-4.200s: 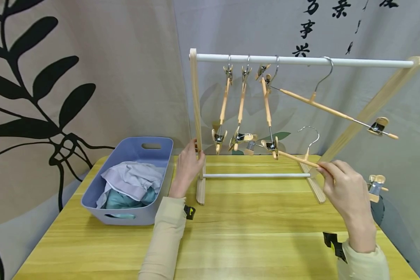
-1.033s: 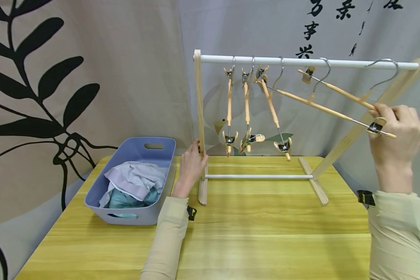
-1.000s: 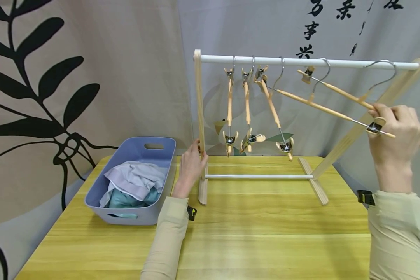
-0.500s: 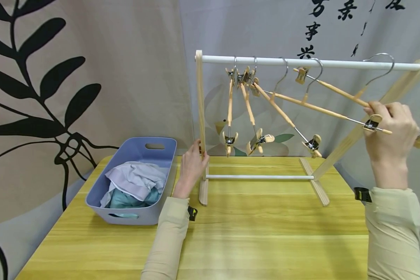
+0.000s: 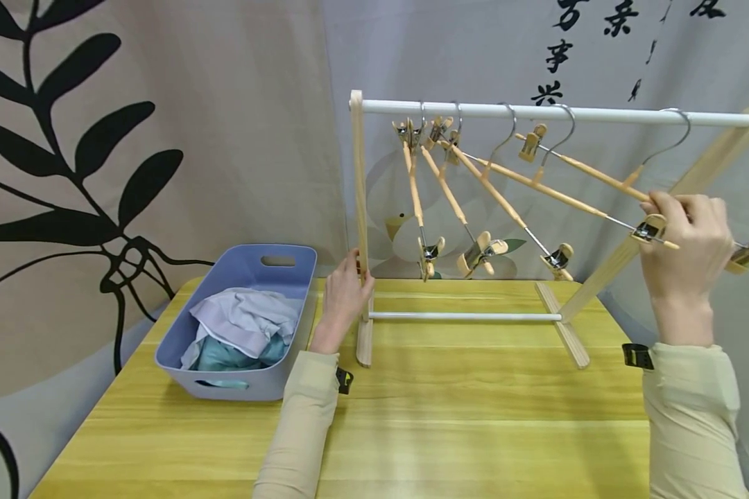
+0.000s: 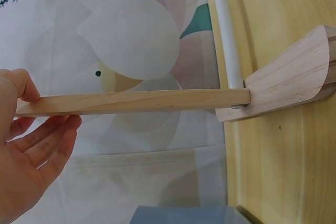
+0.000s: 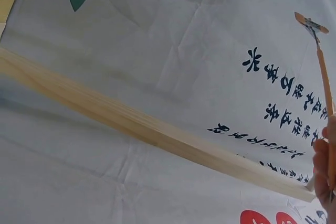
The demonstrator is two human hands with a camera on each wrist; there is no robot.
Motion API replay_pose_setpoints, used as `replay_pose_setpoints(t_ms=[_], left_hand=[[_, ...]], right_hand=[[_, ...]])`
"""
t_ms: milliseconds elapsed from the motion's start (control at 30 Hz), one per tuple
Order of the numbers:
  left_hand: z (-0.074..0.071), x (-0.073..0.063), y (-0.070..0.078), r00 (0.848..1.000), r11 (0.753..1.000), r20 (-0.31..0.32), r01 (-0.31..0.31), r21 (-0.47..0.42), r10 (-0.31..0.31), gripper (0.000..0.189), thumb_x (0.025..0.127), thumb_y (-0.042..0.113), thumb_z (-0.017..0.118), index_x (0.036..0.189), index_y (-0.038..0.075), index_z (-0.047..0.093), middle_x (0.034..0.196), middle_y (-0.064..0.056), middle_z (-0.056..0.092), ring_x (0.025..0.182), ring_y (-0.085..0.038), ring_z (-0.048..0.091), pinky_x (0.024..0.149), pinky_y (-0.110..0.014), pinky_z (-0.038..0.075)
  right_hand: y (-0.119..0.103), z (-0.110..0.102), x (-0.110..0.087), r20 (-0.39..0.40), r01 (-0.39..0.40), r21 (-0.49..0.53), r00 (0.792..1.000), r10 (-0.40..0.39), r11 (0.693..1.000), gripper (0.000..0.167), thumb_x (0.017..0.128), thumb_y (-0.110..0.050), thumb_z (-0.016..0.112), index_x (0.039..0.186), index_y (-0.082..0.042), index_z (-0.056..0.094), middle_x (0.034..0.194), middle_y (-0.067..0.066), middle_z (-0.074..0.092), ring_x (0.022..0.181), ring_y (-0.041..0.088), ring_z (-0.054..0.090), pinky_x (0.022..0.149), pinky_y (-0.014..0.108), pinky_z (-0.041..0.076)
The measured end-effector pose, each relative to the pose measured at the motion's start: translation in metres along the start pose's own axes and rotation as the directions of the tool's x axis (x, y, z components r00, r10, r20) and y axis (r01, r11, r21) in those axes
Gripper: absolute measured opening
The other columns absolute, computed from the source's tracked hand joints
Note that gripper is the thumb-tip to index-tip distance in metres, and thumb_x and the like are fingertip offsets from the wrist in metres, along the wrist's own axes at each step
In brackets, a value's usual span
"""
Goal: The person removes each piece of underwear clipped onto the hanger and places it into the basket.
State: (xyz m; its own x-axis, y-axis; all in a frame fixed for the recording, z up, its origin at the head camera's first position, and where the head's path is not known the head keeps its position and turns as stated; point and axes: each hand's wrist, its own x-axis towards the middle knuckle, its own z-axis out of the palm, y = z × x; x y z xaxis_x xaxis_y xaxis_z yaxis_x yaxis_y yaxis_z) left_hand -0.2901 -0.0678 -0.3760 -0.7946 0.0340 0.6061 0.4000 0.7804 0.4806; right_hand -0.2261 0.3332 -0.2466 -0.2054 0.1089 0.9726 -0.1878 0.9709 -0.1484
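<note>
A wooden garment rack point(image 5: 358, 173) with a white top rail stands on the table. My left hand point(image 5: 343, 298) holds its left post, thumb and fingers on opposite sides in the left wrist view. My right hand point(image 5: 689, 256) grips the bar of a wooden clip hanger point(image 5: 602, 178). That hanger slants down to the right, its metal hook over the rail near the right end. In the right wrist view, part of the hanger point(image 7: 324, 77) and a few fingers point(image 7: 320, 166) show at the edge. Several similar hangers point(image 5: 505, 206) hang further left; one clip overlaps my right hand.
A blue plastic basket point(image 5: 181, 312) stands left of the rack, holding crumpled pale lilac and teal cloth point(image 5: 243, 322). The rack's wooden feet point(image 5: 564, 329) and lower white bar point(image 5: 462, 317) are near the table's point(image 5: 474, 416) back edge. A printed curtain hangs behind.
My right hand has raised the hanger from low beside the rack to the rail, then drawn it left and slightly down. The other hangers have swung and turned. My left hand stays on the post.
</note>
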Motion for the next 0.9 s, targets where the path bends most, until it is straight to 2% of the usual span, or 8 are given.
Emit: replay_pose_setpoints(t_ms=[233,333,567,667,767,833,900], left_hand=[[0.0,-0.001,0.0,1.0,1.0,-0.005,-0.003,-0.001,0.003,0.041,0.088,0.013,0.059,0.125,-0.003,0.051,0.095,-0.016,0.067,0.073,-0.033,0.067,0.06,-0.041,0.055],[0.0,-0.001,0.0,1.0,1.0,-0.006,-0.001,-0.001,0.001,0.041,0.088,0.013,0.059,0.125,-0.003,0.051,0.094,-0.016,0.067,0.072,-0.033,0.067,0.06,-0.041,0.054],[0.0,-0.001,0.0,1.0,1.0,-0.011,-0.011,-0.007,0.011,0.041,0.088,0.012,0.058,0.125,-0.003,0.051,0.093,-0.016,0.067,0.071,-0.032,0.067,0.058,-0.041,0.054],[0.0,-0.001,0.0,1.0,1.0,-0.009,-0.012,-0.008,0.012,0.041,0.089,0.012,0.058,0.126,-0.003,0.05,0.093,-0.016,0.067,0.07,-0.032,0.066,0.058,-0.04,0.053],[0.001,-0.001,0.0,1.0,1.0,-0.01,-0.012,-0.005,0.012,0.041,0.089,0.013,0.058,0.127,-0.003,0.05,0.093,-0.016,0.067,0.07,-0.032,0.066,0.057,-0.04,0.053],[0.001,-0.001,-0.001,1.0,1.0,-0.008,-0.011,0.003,0.011,0.042,0.089,0.013,0.058,0.127,-0.002,0.05,0.094,-0.016,0.067,0.07,-0.032,0.066,0.057,-0.04,0.053],[0.001,-0.001,-0.001,1.0,1.0,-0.007,-0.01,0.006,0.01,0.042,0.089,0.013,0.058,0.127,-0.003,0.05,0.093,-0.016,0.067,0.069,-0.032,0.066,0.056,-0.04,0.053]], right_hand=[[-0.006,0.008,-0.004,-0.155,0.014,0.053,0.988,-0.006,0.998,0.031,0.095,-0.022,0.057,0.093,0.005,0.073,0.085,0.029,0.065,0.079,0.047,0.051,0.068,0.055,0.035],[-0.011,0.009,-0.006,-0.197,0.032,0.067,0.98,-0.019,0.997,0.028,0.094,-0.019,0.057,0.092,0.004,0.073,0.086,0.028,0.064,0.08,0.047,0.052,0.069,0.055,0.036],[-0.022,0.009,-0.012,-0.277,0.084,0.109,0.959,-0.051,0.991,0.019,0.092,-0.011,0.059,0.09,0.001,0.074,0.094,0.02,0.069,0.085,0.046,0.057,0.078,0.052,0.047],[-0.024,0.008,-0.015,-0.265,0.071,0.131,0.964,-0.034,0.989,0.02,0.092,-0.01,0.058,0.089,0.003,0.073,0.091,0.023,0.067,0.084,0.047,0.057,0.079,0.051,0.049],[-0.024,0.006,-0.019,-0.221,0.034,0.167,0.975,0.004,0.985,0.021,0.092,-0.01,0.057,0.09,0.005,0.073,0.086,0.029,0.064,0.08,0.048,0.056,0.079,0.049,0.05],[-0.024,0.006,-0.022,-0.181,0.009,0.203,0.983,0.029,0.979,0.022,0.092,-0.009,0.057,0.091,0.006,0.072,0.084,0.032,0.063,0.077,0.048,0.057,0.081,0.032,0.051],[-0.023,0.005,-0.025,-0.143,-0.016,0.226,0.988,0.05,0.974,0.021,0.091,-0.005,0.055,0.093,0.007,0.072,0.084,0.032,0.064,0.074,0.047,0.057,0.077,0.016,0.044]])
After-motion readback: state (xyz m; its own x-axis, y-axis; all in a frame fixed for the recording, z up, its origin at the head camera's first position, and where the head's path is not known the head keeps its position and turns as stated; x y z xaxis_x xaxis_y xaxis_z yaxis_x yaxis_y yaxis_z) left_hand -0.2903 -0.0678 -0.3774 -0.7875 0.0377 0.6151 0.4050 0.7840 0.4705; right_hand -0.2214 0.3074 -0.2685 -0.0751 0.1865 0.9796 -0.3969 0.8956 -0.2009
